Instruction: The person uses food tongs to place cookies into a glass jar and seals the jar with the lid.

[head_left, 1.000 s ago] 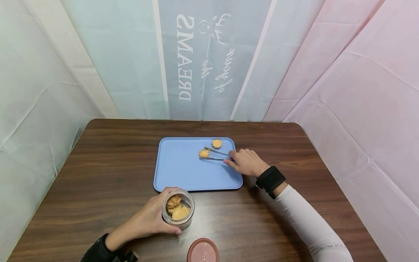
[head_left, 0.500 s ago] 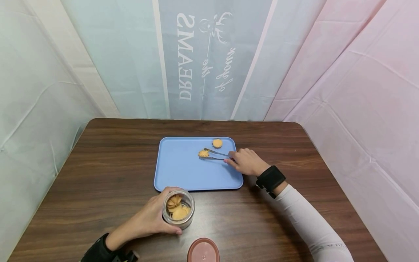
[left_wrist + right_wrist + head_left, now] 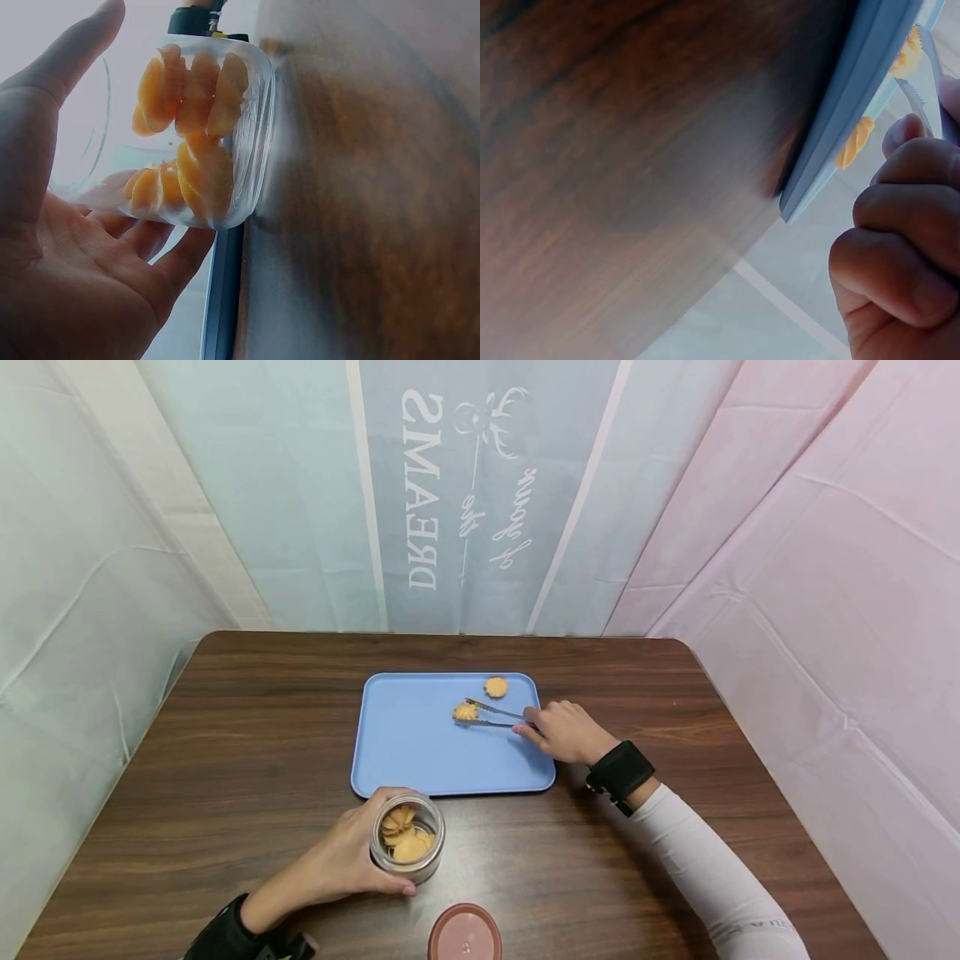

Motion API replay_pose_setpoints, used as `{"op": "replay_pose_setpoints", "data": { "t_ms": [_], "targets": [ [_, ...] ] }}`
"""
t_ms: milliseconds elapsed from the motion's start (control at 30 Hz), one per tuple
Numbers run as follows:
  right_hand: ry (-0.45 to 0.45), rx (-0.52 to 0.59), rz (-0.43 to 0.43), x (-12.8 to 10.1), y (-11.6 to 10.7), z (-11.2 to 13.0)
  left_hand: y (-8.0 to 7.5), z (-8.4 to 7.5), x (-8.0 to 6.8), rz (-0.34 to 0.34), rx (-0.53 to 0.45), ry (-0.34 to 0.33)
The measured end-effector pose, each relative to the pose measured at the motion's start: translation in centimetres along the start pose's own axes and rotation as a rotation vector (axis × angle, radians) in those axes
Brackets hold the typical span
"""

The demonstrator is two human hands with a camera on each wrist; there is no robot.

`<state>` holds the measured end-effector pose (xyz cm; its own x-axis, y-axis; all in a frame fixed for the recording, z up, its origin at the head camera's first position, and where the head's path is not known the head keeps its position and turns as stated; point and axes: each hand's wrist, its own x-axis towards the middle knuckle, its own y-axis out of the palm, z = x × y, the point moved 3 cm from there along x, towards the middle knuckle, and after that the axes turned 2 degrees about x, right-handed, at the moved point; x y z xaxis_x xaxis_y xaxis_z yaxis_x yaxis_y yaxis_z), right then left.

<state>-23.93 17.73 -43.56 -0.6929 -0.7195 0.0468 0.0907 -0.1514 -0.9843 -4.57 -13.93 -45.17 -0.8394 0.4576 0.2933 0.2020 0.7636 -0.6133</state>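
My left hand [image 3: 348, 852] grips a clear jar [image 3: 259, 135] that stands upright on the table just in front of the tray. Several golden cookies [image 3: 202, 176] lie inside it. Over the right part of the blue tray [image 3: 408, 743], my right hand [image 3: 564, 731] holds metal tongs [image 3: 491, 723], fingers curled round them. A ridged cookie [image 3: 466, 712] lies on the tray between the tong tips; whether both tips touch it I cannot tell. Behind it, near the tray's far edge, is another cookie [image 3: 496, 687].
A reddish-brown round lid [image 3: 465, 935] lies on the table [image 3: 247, 760] at the near edge of the view, right of the jar. Fabric curtains [image 3: 307, 510] hang behind and on both sides of the table.
Almost nothing differs. The cookie between the tong tips sits very slightly further left; both hands, the jar and the lid keep their places.
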Motion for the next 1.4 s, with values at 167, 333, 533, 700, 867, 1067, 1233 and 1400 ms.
{"op": "replay_pose_setpoints", "data": {
  "t_ms": [167,333,533,700,867,1067,1233,1400],
  "targets": [
    [-0.002,-0.005,-0.006,-0.3,-0.2,0.2,0.0,0.0,0.0,-0.008,0.006,0.011],
    [-0.011,-0.01,-0.023,-0.5,-0.5,0.4,0.1,0.0,-0.1,-0.013,0.011,0.019],
    [-0.016,-0.022,-0.029,-0.6,-0.6,0.7,0.1,0.0,-0.1,-0.013,0.018,0.018],
    [-0.009,-0.024,-0.027,-0.8,-1.0,0.9,0.1,-0.1,-0.1,-0.018,0.012,0.017],
    [-0.027,-0.022,-0.038,-1.0,-1.7,1.6,0.0,-0.1,-0.1,-0.017,0.008,0.007],
    [-0.073,-0.02,-0.065,-1.3,-2.8,2.8,-0.1,-0.1,0.0,-0.008,0.01,-0.005],
    [-0.09,0.004,-0.065,-1.5,-3.5,3.6,-0.2,0.0,0.0,0.0,0.003,-0.014],
    [-0.103,0.026,-0.064,-1.8,-4.2,4.4,-0.3,0.0,0.1,-0.002,0.012,-0.012]
  ]
}}
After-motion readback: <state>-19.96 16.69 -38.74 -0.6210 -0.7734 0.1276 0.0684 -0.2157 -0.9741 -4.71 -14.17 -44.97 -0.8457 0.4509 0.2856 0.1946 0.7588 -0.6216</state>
